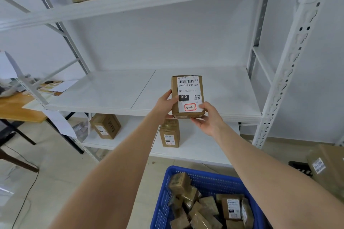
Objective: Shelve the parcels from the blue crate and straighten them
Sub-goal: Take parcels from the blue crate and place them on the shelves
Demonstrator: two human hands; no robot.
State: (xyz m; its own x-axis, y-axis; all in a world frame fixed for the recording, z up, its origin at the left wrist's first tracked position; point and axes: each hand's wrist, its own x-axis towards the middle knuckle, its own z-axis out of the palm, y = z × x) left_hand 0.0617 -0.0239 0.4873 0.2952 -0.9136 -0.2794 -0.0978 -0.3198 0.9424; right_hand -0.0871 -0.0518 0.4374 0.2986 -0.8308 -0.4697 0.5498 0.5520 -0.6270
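Both hands, left hand (pixel 165 103) and right hand (pixel 209 119), grasp a brown labelled cardboard parcel (pixel 188 96) at the front edge of the bare white middle shelf (pixel 111 91). Many parcels remain in the blue plastic crate (pixel 210 178); most shelving appears left.

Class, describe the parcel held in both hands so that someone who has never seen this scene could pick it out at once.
Find the white shelving rack and its middle shelf. At that shelf's front edge, the left hand and right hand hold one brown parcel upright. Only its label reads 3-4-6, handwritten in a red box.
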